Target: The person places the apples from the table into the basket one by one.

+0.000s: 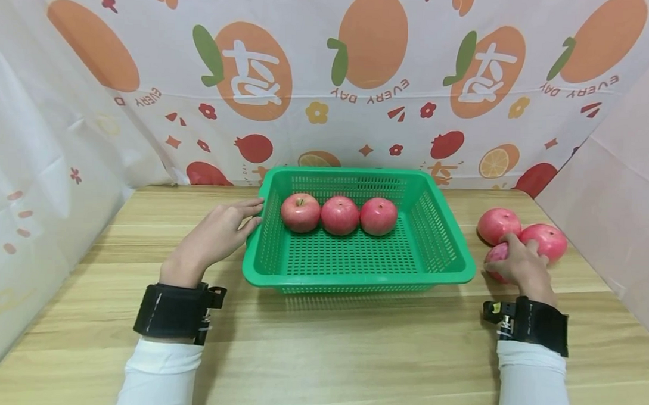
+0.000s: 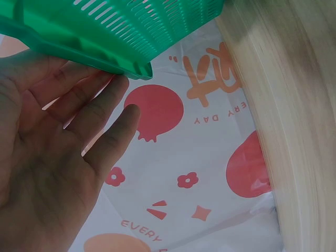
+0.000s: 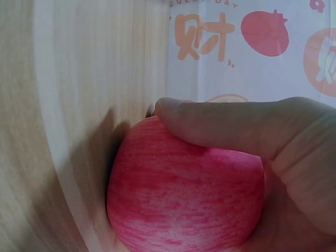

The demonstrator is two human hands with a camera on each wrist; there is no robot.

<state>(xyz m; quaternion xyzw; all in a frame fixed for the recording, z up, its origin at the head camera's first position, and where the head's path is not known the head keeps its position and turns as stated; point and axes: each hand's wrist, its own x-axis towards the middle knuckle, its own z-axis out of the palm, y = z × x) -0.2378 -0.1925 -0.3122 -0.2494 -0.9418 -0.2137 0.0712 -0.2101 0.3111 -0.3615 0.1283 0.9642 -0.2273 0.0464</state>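
My right hand [image 1: 526, 270] grips a red apple [image 1: 496, 255] on the right of the table. In the right wrist view the thumb lies across the top of this apple [image 3: 184, 194], which sits close against the wood. Two more apples, one behind [image 1: 498, 225] and one to the right [image 1: 547, 241], are right by the fingers. With fingers fairly straight, my left hand [image 1: 216, 234] touches the left rim of a green plastic basket [image 1: 348, 282]. The left wrist view has its fingertips against the rim's outer side. Three apples [image 1: 340, 216] form a row at the back of the basket.
The wooden table [image 1: 351, 358] reaches back to a white curtain [image 1: 316, 139] printed with fruit. More white sheeting closes off the left and right sides. Black straps with small cameras circle both wrists.
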